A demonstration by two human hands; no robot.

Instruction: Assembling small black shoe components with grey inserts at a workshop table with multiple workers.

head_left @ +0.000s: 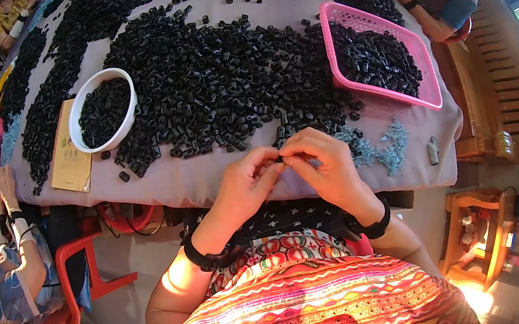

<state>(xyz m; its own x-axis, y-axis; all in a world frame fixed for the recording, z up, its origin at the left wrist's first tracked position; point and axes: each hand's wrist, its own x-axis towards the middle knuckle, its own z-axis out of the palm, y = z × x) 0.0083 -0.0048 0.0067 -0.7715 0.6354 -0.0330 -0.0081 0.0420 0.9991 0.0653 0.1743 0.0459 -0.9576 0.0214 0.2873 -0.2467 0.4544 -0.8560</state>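
Head view: left hand and right hand meet, thumb and forefinger of each closed on a small black part over the near edge of the cloth-covered table. Loose black pieces lie beyond, between a white bowl and a pink basket.

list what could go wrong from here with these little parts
The small dark piece pinched between the left hand and right hand could slip and get lost among the loose black pieces just beyond. The right hand might also brush the light-blue pieces beside it and scatter them.
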